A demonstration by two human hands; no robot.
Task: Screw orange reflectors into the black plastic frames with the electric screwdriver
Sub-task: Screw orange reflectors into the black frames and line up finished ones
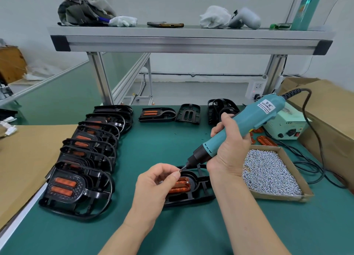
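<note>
Centrally, left hand [153, 181] pinching screw [179, 171], right hand [229, 151] gripping electric screwdriver [241, 125], frame [192, 197] between stacked row [82, 149] and tray [277, 197]

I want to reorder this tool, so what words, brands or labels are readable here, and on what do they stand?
"KEENWISE": on the white label stuck on the electric screwdriver.
"LED": on the front of the power supply box.
Too blurred or small to read: the characters above "KEENWISE", the fine line beneath it, and the other marks on the box.
</note>
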